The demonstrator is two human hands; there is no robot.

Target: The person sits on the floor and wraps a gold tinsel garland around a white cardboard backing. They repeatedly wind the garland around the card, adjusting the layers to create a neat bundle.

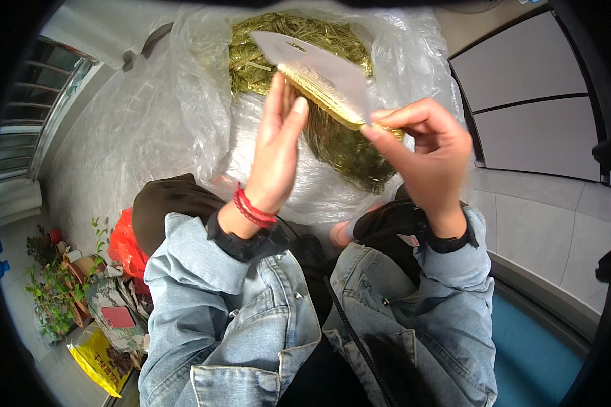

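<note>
A pale flat card (315, 63) with a hang hole slants across the upper middle. Bright gold tinsel (321, 96) is gathered along its lower edge, and its strands hang down below in a darker bundle (349, 145). My right hand (430, 137) pinches the card's lower right corner, thumb and forefinger together. At the other end, my left hand (277, 142) is raised with fairly straight fingers against the tinsel; whether it grips any strands is unclear. Behind the card, a heap of loose gold tinsel (280, 28) lies on a clear plastic sheet or bag (198, 102).
Left of my legs are a red plastic bag (127, 244), potted plants (66, 274), camouflage cloth (114, 325), a phone (118, 316) and a yellow printed packet (99, 364). A grey cabinet (534, 107) stands at right. A blue surface (529, 351) lies at lower right.
</note>
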